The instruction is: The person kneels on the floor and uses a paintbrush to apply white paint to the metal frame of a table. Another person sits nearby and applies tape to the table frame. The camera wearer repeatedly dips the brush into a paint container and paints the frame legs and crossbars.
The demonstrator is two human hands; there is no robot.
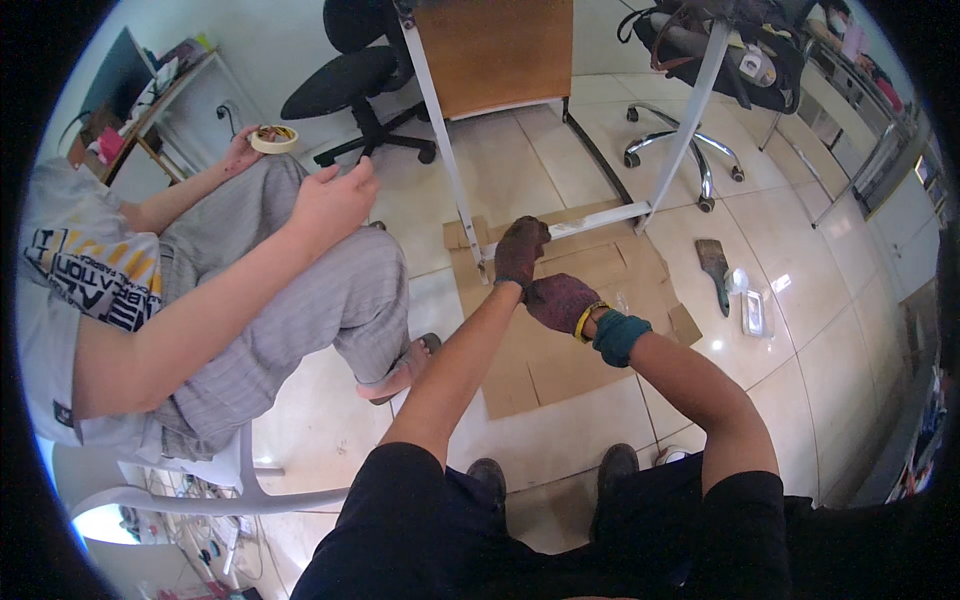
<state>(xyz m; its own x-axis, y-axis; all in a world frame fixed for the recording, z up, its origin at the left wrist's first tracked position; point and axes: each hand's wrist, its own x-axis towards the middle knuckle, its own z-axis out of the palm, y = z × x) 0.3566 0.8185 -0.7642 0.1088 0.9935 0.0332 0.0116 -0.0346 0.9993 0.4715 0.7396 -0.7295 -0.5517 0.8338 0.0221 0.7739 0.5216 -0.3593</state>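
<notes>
The left hand (522, 250) grips the white frame (600, 218). The right hand (563, 303) is just beside; its grip cannot be determined.

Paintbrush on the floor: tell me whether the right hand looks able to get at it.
Likely yes: the paintbrush lies on the tiles right of the cardboard, and nothing upright shows between it and the right hand.

Frame (600, 217): smooth metal by its look. Cardboard (560, 370): matt paper, creased. Floor tiles (745, 400) shine glossy from here. Gloves (564, 304): rough, knitted cloth. Panel (500, 55): smooth, wood-like. Chair base (706, 180): polished metal. Brush bristles (711, 255): coarse, matt. Trousers (300, 310): matt cloth.
</notes>
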